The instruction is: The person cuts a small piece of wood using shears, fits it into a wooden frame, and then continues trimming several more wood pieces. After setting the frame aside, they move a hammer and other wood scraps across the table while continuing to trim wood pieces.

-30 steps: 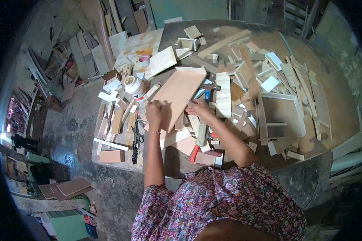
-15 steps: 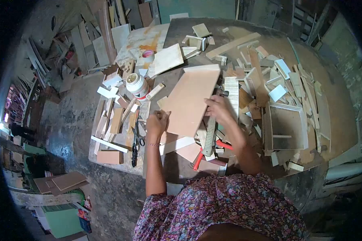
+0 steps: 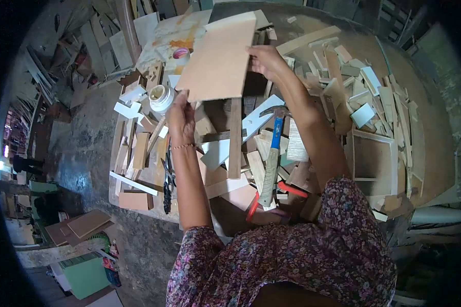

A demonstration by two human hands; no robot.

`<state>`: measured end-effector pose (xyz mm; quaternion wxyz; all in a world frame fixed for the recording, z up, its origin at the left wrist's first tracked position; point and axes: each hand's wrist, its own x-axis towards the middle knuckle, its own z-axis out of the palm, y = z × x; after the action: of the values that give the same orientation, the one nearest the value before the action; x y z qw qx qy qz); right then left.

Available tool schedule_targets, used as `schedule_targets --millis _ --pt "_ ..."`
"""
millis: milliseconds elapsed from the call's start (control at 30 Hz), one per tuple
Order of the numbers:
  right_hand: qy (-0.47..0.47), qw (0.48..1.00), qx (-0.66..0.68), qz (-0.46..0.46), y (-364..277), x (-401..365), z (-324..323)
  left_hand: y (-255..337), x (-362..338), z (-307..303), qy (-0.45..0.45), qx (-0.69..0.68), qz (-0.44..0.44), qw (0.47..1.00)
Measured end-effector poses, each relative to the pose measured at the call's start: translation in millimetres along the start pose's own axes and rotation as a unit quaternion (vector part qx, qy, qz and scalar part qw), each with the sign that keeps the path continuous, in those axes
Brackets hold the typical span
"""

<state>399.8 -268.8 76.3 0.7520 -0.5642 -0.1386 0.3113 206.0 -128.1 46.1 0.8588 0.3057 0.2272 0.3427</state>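
Observation:
A light-brown wooden panel (image 3: 217,61) with a pale strip along its far end is held up over the far middle of the table. My left hand (image 3: 181,117) grips its near left corner, fingers closed. On the right edge, my right hand (image 3: 265,61) pinches the panel, its fingers partly hidden behind the wood. Beneath and nearer to me lie a dark wooden strip (image 3: 234,148), pale offcuts and a hammer (image 3: 276,133) with a blue and whitish handle. Red-handled pliers (image 3: 292,190) rest beside the hammer's lower end.
An open white jar (image 3: 161,98) stands at the left, near a roll of tape (image 3: 181,53). Black scissors (image 3: 167,176) lie near the left edge. On the right are a wooden frame box (image 3: 374,134) and a heap of offcuts (image 3: 343,71).
Both hands have moved the panel away from my body, toward the table's far side. The hammer and the pieces that it covered now show.

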Motion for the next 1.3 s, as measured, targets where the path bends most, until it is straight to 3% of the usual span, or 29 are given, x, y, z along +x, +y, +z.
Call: schedule_targets --millis 67,167,267,300,400,467,600,800,833,900,933,967,1000,1067,1200,1267,1300 --pt "-0.039 0.999 0.017 0.012 -1 11 -1 -2 26 -2 0.031 0.006 -0.005 0.999" --pt "0.043 0.995 -0.093 -0.013 5 2 -11 -19 55 -7 0.078 0.061 -0.015 0.995" --pt "0.076 0.971 -0.225 0.025 36 6 -48 -49 81 -34 0.052 0.146 -0.012 0.988" --pt "0.086 0.966 -0.245 0.01 48 4 -59 -49 58 -15 0.059 0.106 0.006 0.993" --pt "0.099 0.938 -0.328 -0.048 73 -1 -79 -81 70 -37 0.129 0.058 -0.05 0.989" --pt "0.09 0.92 -0.372 -0.082 88 -1 -83 -90 63 -41 0.146 0.095 -0.057 0.983" --pt "0.08 0.869 -0.483 -0.067 93 -10 -79 -106 71 -57 0.143 0.103 -0.051 0.983" --pt "0.076 0.819 -0.562 -0.086 94 -35 -47 -88 52 -31 0.117 0.154 -0.04 0.98" --pt "0.073 0.824 -0.559 -0.054 91 -38 -40 -94 65 -50 0.118 0.133 -0.032 0.984" --pt "0.062 0.815 -0.572 -0.066 91 -41 -34 -97 86 -93 0.046 0.255 0.013 0.966" --pt "0.06 0.81 -0.579 -0.069 91 -45 -35 -87 71 -77 0.007 0.315 0.031 0.949" --pt "0.068 0.801 -0.589 -0.082 91 -47 -37 -70 56 -66 0.063 0.201 -0.06 0.976" --pt "0.078 0.791 -0.599 -0.092 91 -50 -39 -64 53 -76 -0.011 0.201 -0.065 0.977" --pt "0.107 0.794 -0.59 -0.097 81 -62 -46 -46 20 -46 -0.001 0.25 -0.024 0.968" --pt "0.093 0.788 -0.604 -0.075 83 -66 -70 -41 -13 -37 -0.103 0.426 0.008 0.899" --pt "0.056 0.793 -0.603 -0.07 83 -77 -72 -57 -23 -36 -0.16 0.561 0.036 0.812" --pt "0.043 0.802 -0.593 -0.063 84 -81 -72 -68 -35 -29 -0.165 0.542 0.042 0.823"
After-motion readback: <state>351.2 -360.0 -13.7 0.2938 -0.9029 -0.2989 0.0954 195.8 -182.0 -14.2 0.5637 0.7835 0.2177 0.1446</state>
